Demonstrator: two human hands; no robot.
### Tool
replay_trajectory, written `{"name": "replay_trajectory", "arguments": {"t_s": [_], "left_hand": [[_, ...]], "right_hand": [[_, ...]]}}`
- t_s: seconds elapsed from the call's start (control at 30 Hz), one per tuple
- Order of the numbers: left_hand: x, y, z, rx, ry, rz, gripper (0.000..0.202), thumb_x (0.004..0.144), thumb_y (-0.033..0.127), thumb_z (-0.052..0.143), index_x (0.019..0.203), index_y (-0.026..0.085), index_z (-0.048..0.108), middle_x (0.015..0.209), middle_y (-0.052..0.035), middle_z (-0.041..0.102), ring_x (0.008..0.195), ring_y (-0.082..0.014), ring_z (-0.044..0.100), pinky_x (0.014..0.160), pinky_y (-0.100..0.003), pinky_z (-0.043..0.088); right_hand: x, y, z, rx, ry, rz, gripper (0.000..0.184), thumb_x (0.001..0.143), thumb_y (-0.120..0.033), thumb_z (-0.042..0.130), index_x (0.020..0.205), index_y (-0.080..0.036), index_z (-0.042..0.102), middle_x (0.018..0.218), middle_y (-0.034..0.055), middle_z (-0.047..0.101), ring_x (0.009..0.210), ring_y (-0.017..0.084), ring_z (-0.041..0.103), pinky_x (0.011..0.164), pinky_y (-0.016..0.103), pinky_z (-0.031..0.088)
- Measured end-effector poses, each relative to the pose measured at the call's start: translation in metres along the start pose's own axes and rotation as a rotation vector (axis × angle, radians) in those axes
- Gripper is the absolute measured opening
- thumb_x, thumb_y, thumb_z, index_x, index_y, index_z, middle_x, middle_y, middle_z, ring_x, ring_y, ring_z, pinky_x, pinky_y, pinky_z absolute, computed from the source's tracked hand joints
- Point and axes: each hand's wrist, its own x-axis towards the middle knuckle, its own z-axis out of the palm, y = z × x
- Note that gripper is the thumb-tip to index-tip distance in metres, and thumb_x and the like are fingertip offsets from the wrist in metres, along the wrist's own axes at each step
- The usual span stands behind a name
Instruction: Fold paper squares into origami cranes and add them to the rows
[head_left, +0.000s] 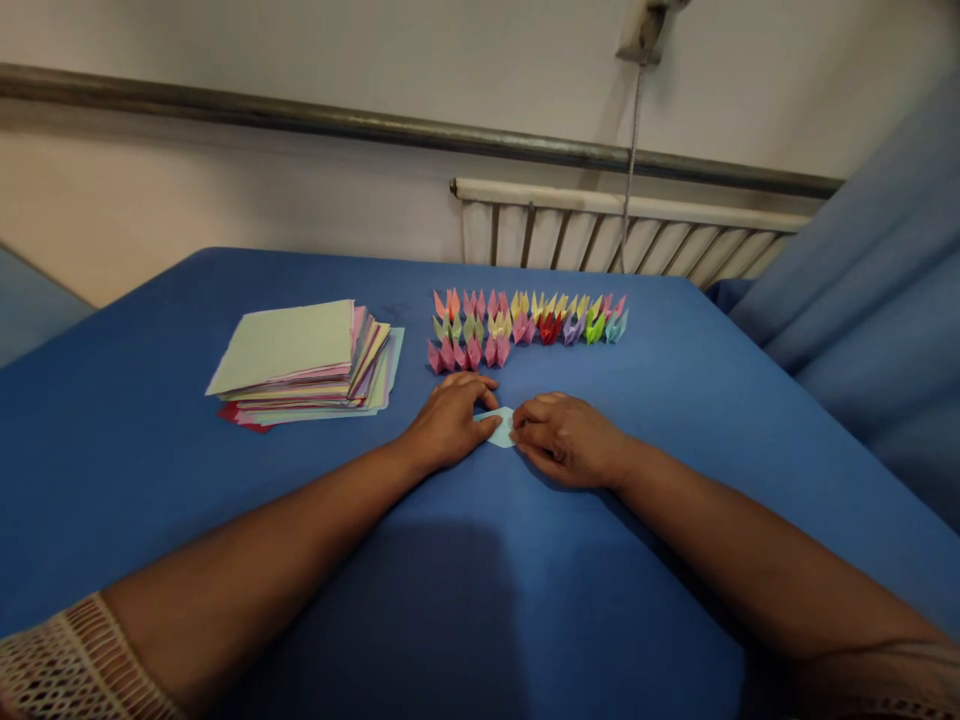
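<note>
Head view: pale-blue folded paper (501, 428) near the crane rows (525, 325), pinched at its ends by left hand (450, 420) and right hand (568, 440).

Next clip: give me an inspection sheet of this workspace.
Surface: blue table, flat.
Job's things: small light-blue paper between both hands; stack of coloured sheets left of it; rows of folded paper pieces behind it.
Clutter: nothing seen.
Grippers: left hand flat, fingers on the paper; right hand curled at its edge, grip unclear.
Cables: grey cord hanging down the wall.
Surroundings: metal rail, white slatted frame, blue fabric at right.
</note>
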Motion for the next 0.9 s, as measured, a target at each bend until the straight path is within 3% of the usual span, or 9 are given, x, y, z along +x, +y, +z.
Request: {"name": "replay_trajectory", "arguments": {"t_s": [0.2, 0.4, 0.77, 0.9], "left_hand": [[0.0004, -0.0042, 0.002, -0.07, 0.019, 0.042, 0.005, 0.075, 0.021, 0.063, 0.08, 0.021, 0.062, 0.116, -0.003, 0.064, 0.112, -0.0219, 0.054, 0.101, -0.044, 0.039], [-0.0012, -0.0039, 0.0011, 0.007, -0.024, 0.068, 0.021, 0.078, 0.025, 0.063, 0.098, 0.021, 0.066, 0.122, -0.0062, 0.062, 0.12, -0.0244, 0.05, 0.106, -0.046, 0.035], [0.0003, -0.0036, 0.0013, -0.064, -0.007, 0.073, 0.006, 0.076, 0.021, 0.062, 0.082, 0.022, 0.065, 0.116, -0.0028, 0.065, 0.114, -0.0221, 0.053, 0.102, -0.045, 0.039], [0.0002, -0.0041, 0.001, -0.069, -0.003, 0.082, 0.006, 0.077, 0.021, 0.061, 0.082, 0.022, 0.065, 0.115, -0.0022, 0.065, 0.114, -0.022, 0.054, 0.101, -0.044, 0.04]], "right_hand": [[0.0011, -0.0002, -0.0011, 0.009, 0.006, -0.009, 0.017, 0.087, -0.021, 0.052, 0.094, -0.017, 0.067, 0.097, 0.0073, 0.065, 0.084, 0.018, 0.056, 0.079, 0.035, 0.041], [0.0004, 0.0007, 0.0004, 0.015, 0.004, -0.008, 0.018, 0.087, -0.021, 0.052, 0.095, -0.017, 0.067, 0.099, 0.0071, 0.065, 0.085, 0.018, 0.056, 0.08, 0.034, 0.042], [0.0002, -0.0011, -0.0013, 0.015, 0.016, 0.009, 0.019, 0.088, -0.021, 0.05, 0.095, -0.018, 0.067, 0.099, 0.0072, 0.063, 0.086, 0.018, 0.056, 0.081, 0.035, 0.042], [0.0006, -0.0024, -0.0023, -0.011, 0.048, 0.033, 0.018, 0.088, -0.022, 0.051, 0.089, -0.017, 0.068, 0.11, 0.0098, 0.06, 0.09, 0.02, 0.055, 0.081, 0.036, 0.043]]}}
